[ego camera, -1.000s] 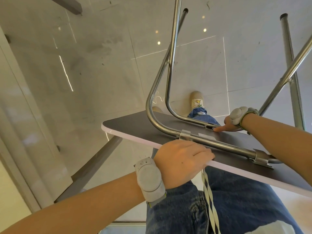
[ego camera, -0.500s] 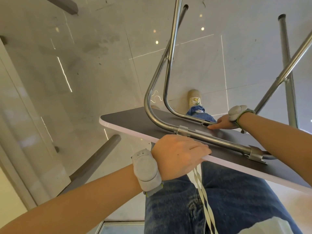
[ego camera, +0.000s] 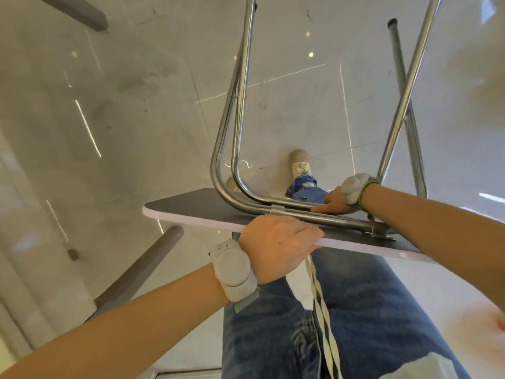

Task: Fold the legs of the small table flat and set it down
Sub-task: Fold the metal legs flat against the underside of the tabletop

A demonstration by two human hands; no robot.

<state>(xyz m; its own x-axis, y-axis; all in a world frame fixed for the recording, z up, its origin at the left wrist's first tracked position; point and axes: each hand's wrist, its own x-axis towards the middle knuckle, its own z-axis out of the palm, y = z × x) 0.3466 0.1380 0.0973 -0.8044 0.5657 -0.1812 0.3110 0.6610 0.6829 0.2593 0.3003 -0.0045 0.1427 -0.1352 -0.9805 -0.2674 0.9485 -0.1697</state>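
The small table (ego camera: pixel 191 207) is upside down in the air above my lap, its dark underside facing up and its pale edge toward me. Two chrome U-shaped legs (ego camera: pixel 232 119) stand up from the underside, clipped to it by metal brackets (ego camera: pixel 379 233). My left hand (ego camera: pixel 278 244) grips the near edge of the tabletop, fingers curled over it. My right hand (ego camera: pixel 338 202) rests on the far leg's base tube at the far side of the underside, fingers pointing left; its grip is partly hidden.
Below is a glossy pale tiled floor (ego camera: pixel 136 105). My jeans-clad legs (ego camera: pixel 355 310) and a shoe (ego camera: pixel 300 162) lie under the table. A grey bar (ego camera: pixel 136 272) slants at the left, another (ego camera: pixel 79 9) at the top left. A separate metal post (ego camera: pixel 401 86) stands at the right.
The tabletop has tilted flatter toward edge-on and shifted slightly left with both hands on it. The chrome legs still stand up from the underside.
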